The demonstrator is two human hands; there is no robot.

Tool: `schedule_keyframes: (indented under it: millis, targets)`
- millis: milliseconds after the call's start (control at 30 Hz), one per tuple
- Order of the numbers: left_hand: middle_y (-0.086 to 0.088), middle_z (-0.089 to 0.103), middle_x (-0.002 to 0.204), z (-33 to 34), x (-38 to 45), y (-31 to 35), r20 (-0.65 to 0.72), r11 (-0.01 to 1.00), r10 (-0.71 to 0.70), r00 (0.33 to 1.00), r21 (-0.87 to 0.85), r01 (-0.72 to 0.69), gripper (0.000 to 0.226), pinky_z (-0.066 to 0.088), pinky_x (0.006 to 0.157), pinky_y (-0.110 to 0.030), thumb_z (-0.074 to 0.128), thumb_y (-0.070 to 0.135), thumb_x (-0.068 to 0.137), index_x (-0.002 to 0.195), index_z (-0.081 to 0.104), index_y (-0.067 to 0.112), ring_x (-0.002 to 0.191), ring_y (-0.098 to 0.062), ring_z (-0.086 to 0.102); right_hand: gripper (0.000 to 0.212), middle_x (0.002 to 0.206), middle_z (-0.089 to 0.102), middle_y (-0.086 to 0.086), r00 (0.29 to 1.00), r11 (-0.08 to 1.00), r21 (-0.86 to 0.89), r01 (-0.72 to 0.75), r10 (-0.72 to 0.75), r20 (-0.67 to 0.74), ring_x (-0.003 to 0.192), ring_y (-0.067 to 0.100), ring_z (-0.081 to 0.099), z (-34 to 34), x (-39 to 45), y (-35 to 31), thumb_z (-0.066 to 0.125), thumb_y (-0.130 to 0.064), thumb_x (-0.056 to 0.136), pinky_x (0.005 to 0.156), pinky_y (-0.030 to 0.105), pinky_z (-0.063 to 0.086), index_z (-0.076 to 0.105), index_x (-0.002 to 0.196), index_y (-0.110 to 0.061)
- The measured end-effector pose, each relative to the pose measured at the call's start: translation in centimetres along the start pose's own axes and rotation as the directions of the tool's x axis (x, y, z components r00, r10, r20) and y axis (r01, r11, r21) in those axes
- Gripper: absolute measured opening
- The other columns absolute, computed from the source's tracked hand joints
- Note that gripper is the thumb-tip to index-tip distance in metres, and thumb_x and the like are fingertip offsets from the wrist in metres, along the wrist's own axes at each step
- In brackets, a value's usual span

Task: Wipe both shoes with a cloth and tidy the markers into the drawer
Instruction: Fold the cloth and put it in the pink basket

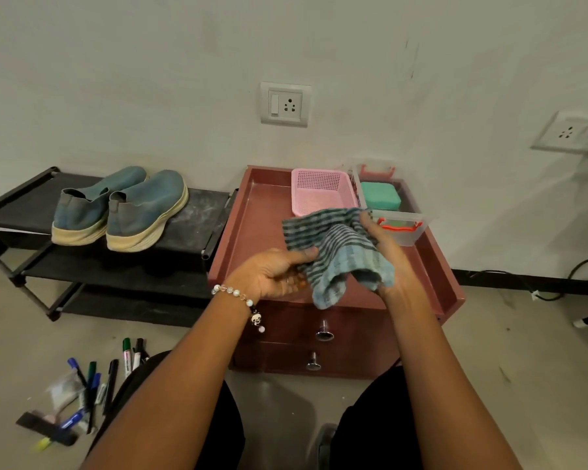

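Both my hands hold a blue-and-grey striped cloth (340,245) above the top of a red-brown drawer cabinet (252,228). My left hand (275,273) pinches its left edge; my right hand (384,252) grips its right side. Two blue slip-on shoes with cream soles stand side by side on the top shelf of a black rack (201,218): the left shoe (89,205) and the right shoe (146,212). Several markers (95,381) lie scattered on the floor at the lower left. Both cabinet drawers are closed, each with a metal knob (324,332).
On the cabinet top stand a pink mesh basket (323,191) and a clear box (404,228) holding a green case (381,195). Wall sockets (286,103) are behind. A cable (584,262) runs along the floor at right. My knees are at the bottom.
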State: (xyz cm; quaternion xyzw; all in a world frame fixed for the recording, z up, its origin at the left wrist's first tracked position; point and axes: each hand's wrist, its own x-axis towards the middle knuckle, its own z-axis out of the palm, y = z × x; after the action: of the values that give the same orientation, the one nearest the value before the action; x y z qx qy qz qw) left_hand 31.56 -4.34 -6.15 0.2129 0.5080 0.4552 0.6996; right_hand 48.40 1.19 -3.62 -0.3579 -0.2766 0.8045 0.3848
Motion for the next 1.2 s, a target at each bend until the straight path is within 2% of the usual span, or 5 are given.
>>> schedule_keyframes:
  millis: [167, 333, 533, 667, 1200]
  targets:
    - [-0.013, 0.069, 0.091, -0.6, -0.7, 1.3, -0.087, 0.968, 0.07, 0.994, -0.233, -0.089, 0.02, 0.059, 0.071, -0.044, 0.068, 0.017, 0.084, 0.097, 0.064, 0.003, 0.084, -0.026, 0.068, 0.018, 0.085, 0.072, 0.018, 0.993, 0.971, -0.208, -0.116, 0.107, -0.05, 0.072, 0.026, 0.071, -1.5, -0.3, -0.6, 0.064, 0.002, 0.08, 0.066, 0.039, 0.06, 0.064, 0.098, 0.004]
    - [-0.018, 0.07, 0.105, -1.6, -1.8, 1.6, -0.055, 0.985, 0.141, 0.988, 0.105, -0.135, 0.031, 0.06, 0.074, -0.035, 0.067, -0.007, 0.077, 0.108, 0.064, -0.002, 0.092, -0.027, 0.07, 0.029, 0.096, 0.07, 0.022, 0.995, 0.958, -0.269, -0.096, 0.092, -0.026, 0.08, 0.028, 0.071, -2.1, -0.8, -1.0, 0.058, 0.012, 0.079, 0.071, 0.039, 0.06, 0.059, 0.109, 0.009]
    - [-0.008, 0.073, 0.086, -2.5, -3.1, 3.6, -0.003, 0.799, 0.575, 0.818, 0.213, -0.562, 0.025, 0.06, 0.072, -0.034, 0.058, -0.018, 0.079, 0.093, 0.068, 0.001, 0.084, -0.023, 0.07, 0.032, 0.088, 0.074, 0.011, 0.902, 0.857, -0.291, 0.425, -0.376, 0.21, 0.079, 0.024, 0.071, -2.1, -1.3, -2.1, 0.069, 0.012, 0.06, 0.064, 0.035, 0.059, 0.072, 0.089, -0.001]
    - [-0.012, 0.073, 0.086, -3.2, -3.1, 3.5, 0.075, 0.686, 0.574, 0.816, 0.499, -0.529, 0.045, 0.059, 0.063, -0.036, 0.045, -0.027, 0.079, 0.06, 0.067, 0.007, 0.08, -0.026, 0.07, 0.026, 0.08, 0.072, 0.003, 0.856, 0.57, -0.653, 0.499, -0.442, 0.267, 0.071, 0.016, 0.068, -1.9, -1.1, -1.6, 0.058, 0.019, 0.076, 0.06, 0.029, 0.056, 0.068, 0.085, -0.004]
    - [-0.019, 0.071, 0.091, -3.0, -3.0, 3.6, 0.042, 0.859, 0.465, 0.884, 0.22, -0.463, 0.025, 0.058, 0.072, -0.031, 0.042, -0.013, 0.086, 0.087, 0.067, -0.011, 0.084, -0.024, 0.069, 0.028, 0.081, 0.072, 0.011, 0.916, 0.782, -0.508, 0.362, -0.4, 0.037, 0.076, 0.021, 0.068, -2.5, -1.1, -2.3, 0.045, 0.015, 0.086, 0.065, 0.032, 0.059, 0.068, 0.082, 0.0]
